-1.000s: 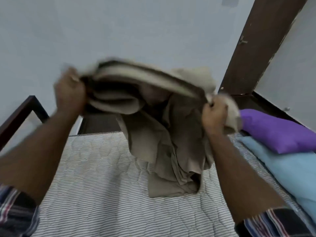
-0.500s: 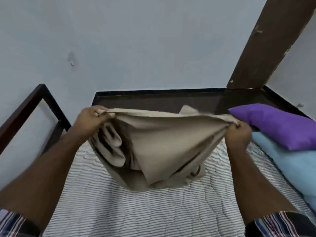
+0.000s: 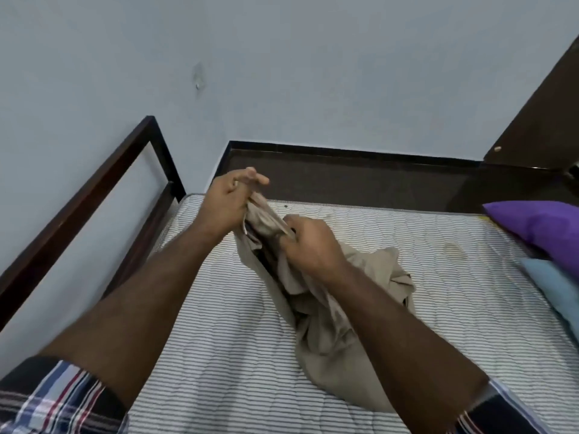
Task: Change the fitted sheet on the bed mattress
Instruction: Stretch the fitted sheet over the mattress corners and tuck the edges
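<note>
I am gripping a bunched edge of the beige fitted sheet in both hands, held up above the mattress. My right hand is curling tightly round a gathered fold of the cloth, fingers closed over it. My left hand is holding the same bunch just beside it, the two hands almost touching; the thumb and lower fingers are pinching the fabric while the upper fingers are sticking out fairly straight above it. From the grip the sheet is hanging down in a twisted rope and then spreading into a crumpled heap that is lying on the middle of the mattress, running back toward the near edge under my right forearm.

The mattress is bare, quilted, with thin dark stripes. Along its right edge a purple pillow is lying on top of a light blue pillow, both well apart from the sheet. At the left edge the dark bed frame is rising as a rail toward the far left corner. Beyond the far edge a dark floor strip is meeting the pale wall, and a dark door is standing at the far right corner. My checked sleeves are showing at the bottom.
</note>
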Demonstrator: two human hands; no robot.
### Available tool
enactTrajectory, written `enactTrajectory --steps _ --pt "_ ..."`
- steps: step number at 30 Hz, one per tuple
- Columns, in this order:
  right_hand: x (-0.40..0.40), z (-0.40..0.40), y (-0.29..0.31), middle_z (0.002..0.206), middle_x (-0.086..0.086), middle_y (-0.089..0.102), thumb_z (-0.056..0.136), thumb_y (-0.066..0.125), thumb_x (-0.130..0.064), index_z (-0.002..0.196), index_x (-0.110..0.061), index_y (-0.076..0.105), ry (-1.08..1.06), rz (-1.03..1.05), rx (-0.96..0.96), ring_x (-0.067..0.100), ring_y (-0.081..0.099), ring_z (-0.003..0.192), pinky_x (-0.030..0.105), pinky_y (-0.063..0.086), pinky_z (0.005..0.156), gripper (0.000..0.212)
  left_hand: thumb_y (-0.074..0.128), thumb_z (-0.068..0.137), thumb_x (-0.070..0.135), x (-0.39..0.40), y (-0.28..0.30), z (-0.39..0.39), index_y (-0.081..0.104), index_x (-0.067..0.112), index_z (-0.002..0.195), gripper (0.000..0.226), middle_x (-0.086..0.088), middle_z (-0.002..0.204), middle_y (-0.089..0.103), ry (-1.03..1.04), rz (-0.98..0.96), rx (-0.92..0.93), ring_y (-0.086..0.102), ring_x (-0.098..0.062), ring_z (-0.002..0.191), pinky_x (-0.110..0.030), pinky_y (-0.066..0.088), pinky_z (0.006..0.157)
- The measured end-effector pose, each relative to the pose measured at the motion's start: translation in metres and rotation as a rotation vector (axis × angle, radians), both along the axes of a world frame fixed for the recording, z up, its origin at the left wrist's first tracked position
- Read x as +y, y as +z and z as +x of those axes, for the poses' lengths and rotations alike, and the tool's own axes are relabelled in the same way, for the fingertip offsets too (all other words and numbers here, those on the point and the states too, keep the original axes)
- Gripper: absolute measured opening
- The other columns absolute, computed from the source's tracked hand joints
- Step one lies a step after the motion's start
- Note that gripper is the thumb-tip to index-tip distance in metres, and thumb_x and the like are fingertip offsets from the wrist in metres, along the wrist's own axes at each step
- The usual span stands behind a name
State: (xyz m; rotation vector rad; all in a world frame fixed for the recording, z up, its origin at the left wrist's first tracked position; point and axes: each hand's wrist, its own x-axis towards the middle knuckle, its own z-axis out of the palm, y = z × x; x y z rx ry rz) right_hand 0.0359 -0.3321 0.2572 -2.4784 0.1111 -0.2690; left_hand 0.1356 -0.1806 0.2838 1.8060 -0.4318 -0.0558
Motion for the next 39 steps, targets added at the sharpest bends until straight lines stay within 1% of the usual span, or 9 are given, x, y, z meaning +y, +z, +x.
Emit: enactTrajectory --steps 3,9,13,17,24,26,30,36,39 --pt "0.028 -0.009 -0.006 0.085 0.002 0.072 0.087 0.059 -0.024 0.095 -0.022 0.066 -0.062 0.15 -0.136 0.025 0.063 0.081 0.037 0.048 0.07 0.011 0.038 0.104 0.053 0.044 -0.034 0.014 0.073 0.026 0.083 0.049 0.004 0.08 0.072 0.262 0.222 0.078 0.066 -0.017 0.079 -0.034 0.051 0.08" --pt "0.105 -0.03 -0.043 0.091 -0.006 0.072 0.092 0.053 -0.024 0.102 -0.026 0.065 0.122 0.392 0.041 0.011 0.065 0.083 0.038 0.053 0.08 0.016 0.039 0.088 0.081 0.116 -0.116 -0.018 0.063 -0.001 0.106 0.087 -0.016 0.097 0.067 0.285 0.456 0.842 0.067 -0.035 0.088 -0.037 0.052 0.068" --pt "0.122 -0.039 -0.055 0.103 -0.003 0.073 0.094 0.044 -0.025 0.114 -0.022 0.064 0.177 0.404 0.106 0.015 0.066 0.095 0.038 0.053 0.089 0.028 0.055 0.075 0.082 0.125 -0.175 -0.074 0.065 -0.001 0.093 0.086 -0.016 0.079 0.063 0.07 0.131 1.442 0.066 -0.03 0.071 -0.044 0.057 0.073" --pt "0.126 -0.045 -0.07 0.109 -0.008 0.072 0.1 0.05 -0.021 0.118 -0.021 0.068 0.34 0.439 0.236 0.004 0.065 0.098 0.03 0.053 0.092 0.025 0.046 0.102 0.015 0.105 -0.185 -0.087 0.061 -0.003 0.085 0.029 -0.016 0.071 0.065 0.366 -0.344 1.245 0.064 -0.02 0.053 -0.024 0.053 0.044" --pt "0.092 -0.084 -0.1 0.12 -0.011 0.07 0.095 0.061 -0.017 0.124 -0.023 0.069 0.771 0.47 0.652 0.004 0.064 0.11 0.02 0.047 0.101 0.032 0.051 0.084 -0.003 0.154 -0.178 -0.053 0.061 0.003 0.093 0.015 -0.024 0.1 0.062 0.885 -0.612 0.954 0.062 -0.031 0.078 -0.038 0.056 0.061" --pt "0.072 -0.075 -0.108 0.118 -0.005 0.071 0.09 0.069 -0.023 0.13 -0.027 0.065 0.889 0.366 0.786 0.009 0.066 0.108 0.027 0.049 0.102 0.041 0.043 0.086 -0.001 0.154 -0.157 -0.053 0.063 0.005 0.092 0.022 -0.02 0.092 0.063 0.818 -0.779 0.928 0.064 -0.03 0.079 -0.041 0.057 0.069" --pt "0.038 -0.001 -0.1 0.095 -0.016 0.069 0.084 0.071 -0.019 0.117 -0.018 0.067 0.616 0.488 0.452 -0.005 0.064 0.088 0.036 0.052 0.093 0.033 0.05 0.073 0.01 0.123 -0.098 -0.077 0.07 0.006 0.089 0.026 -0.014 0.086 0.063 0.358 -0.97 0.899 0.064 -0.029 0.08 -0.04 0.053 0.084" --pt "0.035 0.073 -0.054 0.133 -0.002 0.059 0.086 0.069 -0.003 0.14 -0.018 0.052 0.584 0.544 0.491 0.006 0.054 0.123 0.02 0.044 0.101 0.06 0.064 0.076 0.011 0.083 -0.06 -0.106 0.068 0.002 0.108 0.034 -0.018 0.095 0.066 -0.061 -0.685 0.763 0.063 -0.029 0.084 -0.036 0.051 0.081" --pt "0.036 0.059 -0.057 0.094 -0.004 0.069 0.076 0.069 -0.002 0.095 -0.021 0.073 0.654 0.624 0.739 0.011 0.061 0.093 0.03 0.046 0.086 0.027 0.05 0.083 0.005 0.079 -0.051 -0.115 0.072 0.004 0.093 0.025 -0.013 0.087 0.069 -0.038 -0.598 0.729 0.066 -0.021 0.077 -0.03 0.054 0.074"
